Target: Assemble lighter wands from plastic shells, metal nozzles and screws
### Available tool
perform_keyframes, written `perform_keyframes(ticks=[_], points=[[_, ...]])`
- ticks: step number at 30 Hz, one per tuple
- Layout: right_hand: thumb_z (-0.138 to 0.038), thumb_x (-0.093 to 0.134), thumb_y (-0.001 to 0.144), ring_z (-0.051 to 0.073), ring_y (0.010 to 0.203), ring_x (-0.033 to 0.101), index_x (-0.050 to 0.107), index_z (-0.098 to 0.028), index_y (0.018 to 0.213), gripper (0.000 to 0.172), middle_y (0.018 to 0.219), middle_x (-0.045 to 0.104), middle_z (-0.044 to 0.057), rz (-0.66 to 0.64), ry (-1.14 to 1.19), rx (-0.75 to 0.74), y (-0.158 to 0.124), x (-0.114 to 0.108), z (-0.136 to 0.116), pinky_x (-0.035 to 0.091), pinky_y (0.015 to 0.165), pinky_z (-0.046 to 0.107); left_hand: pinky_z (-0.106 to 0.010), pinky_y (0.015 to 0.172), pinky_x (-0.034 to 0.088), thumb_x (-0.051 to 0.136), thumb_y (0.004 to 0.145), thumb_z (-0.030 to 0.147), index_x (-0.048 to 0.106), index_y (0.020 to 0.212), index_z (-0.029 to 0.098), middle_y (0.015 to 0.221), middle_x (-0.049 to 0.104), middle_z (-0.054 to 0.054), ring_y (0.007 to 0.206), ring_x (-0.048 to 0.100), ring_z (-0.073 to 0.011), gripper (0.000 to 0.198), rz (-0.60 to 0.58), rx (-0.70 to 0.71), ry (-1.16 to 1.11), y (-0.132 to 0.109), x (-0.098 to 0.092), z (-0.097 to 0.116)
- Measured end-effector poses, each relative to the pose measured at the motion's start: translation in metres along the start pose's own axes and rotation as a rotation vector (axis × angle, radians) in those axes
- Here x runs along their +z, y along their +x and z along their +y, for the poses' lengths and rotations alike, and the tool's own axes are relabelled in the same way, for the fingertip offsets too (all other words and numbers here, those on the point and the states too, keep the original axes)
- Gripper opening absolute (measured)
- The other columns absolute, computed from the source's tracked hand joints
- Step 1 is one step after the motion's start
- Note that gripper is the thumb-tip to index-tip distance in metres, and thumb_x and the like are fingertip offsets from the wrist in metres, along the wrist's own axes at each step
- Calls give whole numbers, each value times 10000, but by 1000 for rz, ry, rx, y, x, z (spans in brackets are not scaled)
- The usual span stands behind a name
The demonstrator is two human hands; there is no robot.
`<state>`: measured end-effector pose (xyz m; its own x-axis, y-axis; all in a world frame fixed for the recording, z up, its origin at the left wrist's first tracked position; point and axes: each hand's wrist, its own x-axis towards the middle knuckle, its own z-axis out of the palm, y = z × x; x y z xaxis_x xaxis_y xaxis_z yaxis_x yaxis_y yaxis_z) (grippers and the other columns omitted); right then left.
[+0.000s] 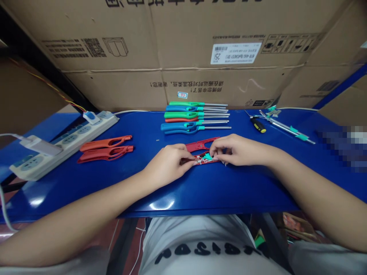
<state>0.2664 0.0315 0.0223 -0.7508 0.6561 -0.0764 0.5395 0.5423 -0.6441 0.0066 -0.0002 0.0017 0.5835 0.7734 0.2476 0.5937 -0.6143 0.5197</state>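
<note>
In front of me on the blue table lies an open red lighter shell half (213,162), with white wires and a teal trigger (207,156) inside it. My left hand (172,161) pinches the left end of this half, near the wires. My right hand (236,149) is closed at the trigger, thumb and fingers pressed together there. Its fingers partly hide the right end of the shell. Just behind, the matching red shell half (197,146) lies flat, its right part covered by my right hand.
Several assembled lighters (182,127) with metal tubes are stacked at the back. Two red-orange shell pieces (106,153) lie left, beside a power strip (30,172). A screwdriver (258,125) and metal tubes with teal parts (286,128) lie right. Behind stands a large cardboard box (120,86).
</note>
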Motion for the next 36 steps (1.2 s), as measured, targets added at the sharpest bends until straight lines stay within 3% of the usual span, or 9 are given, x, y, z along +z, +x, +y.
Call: perform_keyframes(ticks=[6, 12, 18, 20, 23, 26, 29, 36], points=[[-93, 557, 832, 121, 687, 582, 684, -175, 985, 215, 844, 668, 25, 2, -128, -72, -1, 0, -5, 428, 625, 227, -239, 658, 476, 686, 915, 211, 798, 1045, 199, 875, 687, -39, 685, 630, -122, 172, -28, 15, 38, -1, -2, 2], [-183, 543, 912, 138, 722, 588, 691, -175, 962, 157, 889, 688, 50, 31, -189, -94, -3, 0, -6, 423, 658, 251, -247, 674, 499, 651, 932, 212, 789, 1053, 191, 912, 697, -53, 730, 660, -140, 185, -49, 36, 65, -1, -4, 3], [-293, 593, 906, 154, 765, 594, 709, -175, 953, 172, 945, 698, 61, 91, -175, -67, -10, -19, -2, 432, 673, 269, -253, 686, 517, 637, 938, 210, 782, 1072, 188, 961, 712, -65, 756, 675, -149, 199, -50, 40, 65, -1, -4, 2], [-355, 631, 886, 150, 740, 586, 706, -179, 912, 194, 910, 695, 53, 95, -193, -23, -13, -25, 1, 427, 662, 270, -254, 691, 519, 638, 939, 214, 782, 1073, 190, 963, 714, -64, 762, 676, -150, 198, -54, 39, 63, -1, -4, 3], [-441, 672, 852, 141, 678, 587, 690, -188, 873, 254, 824, 692, 30, -3, -172, 96, -16, -29, 5, 426, 630, 266, -252, 692, 518, 642, 937, 213, 784, 1067, 192, 953, 714, -61, 773, 680, -152, 193, -56, 37, 59, -1, -4, 3], [-486, 681, 832, 136, 579, 603, 649, -190, 847, 298, 698, 671, 5, -115, -42, 286, -14, -28, 6, 438, 567, 262, -251, 684, 514, 650, 932, 210, 786, 1069, 193, 939, 709, -58, 772, 679, -153, 194, -55, 37, 58, -1, -4, 2], [-500, 722, 786, 148, 531, 619, 610, -199, 809, 322, 599, 650, -9, -134, 99, 423, -11, -24, 6, 465, 536, 266, -258, 694, 514, 649, 934, 213, 791, 1059, 200, 925, 707, -55, 782, 679, -158, 189, -56, 50, 58, -1, -2, 0], [-477, 786, 715, 178, 592, 674, 604, -206, 719, 326, 582, 671, 7, -91, 141, 465, -9, -23, 9, 522, 569, 280, -243, 663, 495, 651, 932, 209, 796, 1029, 206, 901, 703, -50, 760, 671, -150, 174, -58, 55, 51, 1, -4, -1]])
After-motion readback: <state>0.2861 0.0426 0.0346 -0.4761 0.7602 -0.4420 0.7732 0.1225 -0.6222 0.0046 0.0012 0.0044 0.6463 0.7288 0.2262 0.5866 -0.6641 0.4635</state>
